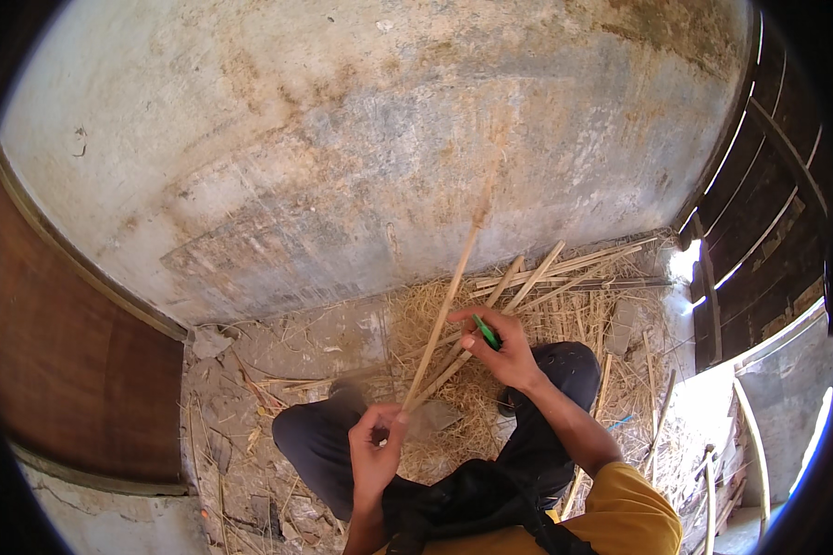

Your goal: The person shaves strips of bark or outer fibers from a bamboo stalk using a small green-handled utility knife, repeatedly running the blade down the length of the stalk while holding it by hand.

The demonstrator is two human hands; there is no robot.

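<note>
A long, thin bamboo strip point(443, 310) slants up and away from my lap, its far end in front of the wall. My left hand point(377, 450) has its thumb and fingers closed round the near end. Beside the strip's middle, my right hand point(502, 350) is closed on a small green-handled tool point(485, 332); its working part is hidden by the fingers and the strip. The right fingertips are close to the strip, and I cannot tell whether they touch it. Another pale strip point(440, 377) lies below, between my bent legs.
Several cut strips point(565, 273) lie in a pile by the wall point(435, 157). Shavings point(477, 421) cover the ground between my legs point(319, 435). A brown wooden panel point(83, 351) stands at the left, a dark slatted partition point(759, 222) at the right, with loose poles point(754, 444) near it.
</note>
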